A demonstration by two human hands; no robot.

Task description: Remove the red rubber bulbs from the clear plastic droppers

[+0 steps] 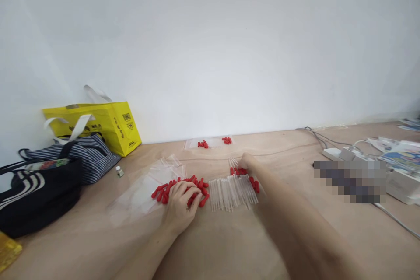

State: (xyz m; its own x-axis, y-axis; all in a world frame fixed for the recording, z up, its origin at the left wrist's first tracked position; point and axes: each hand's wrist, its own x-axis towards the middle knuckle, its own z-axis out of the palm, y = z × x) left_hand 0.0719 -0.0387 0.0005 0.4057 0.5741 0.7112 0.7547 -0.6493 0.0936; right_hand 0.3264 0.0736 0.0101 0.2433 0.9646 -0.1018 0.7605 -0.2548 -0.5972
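My left hand [182, 203] rests on a heap of red rubber bulbs [160, 192], its fingers bent over several of them. Red shows between the thumb and the fingers. My right hand [245, 162] reaches farther out, beside a smaller group of red bulbs [255, 183]; its fingers are largely hidden. A few slim clear tubes [233, 162] stick up just left of it. Between the two hands lies a row of clear tubes [231, 194], side by side. Clear plastic bags [141, 194] spread out left of the heap.
Near the wall lies another clear bag [215, 143] with red bulbs on it. A small glass bottle [119, 171], a striped bag [95, 157], a black bag [49, 201] and a yellow bag [129, 127] stand left. Chargers [349, 153] and cables [397, 223] lie right.
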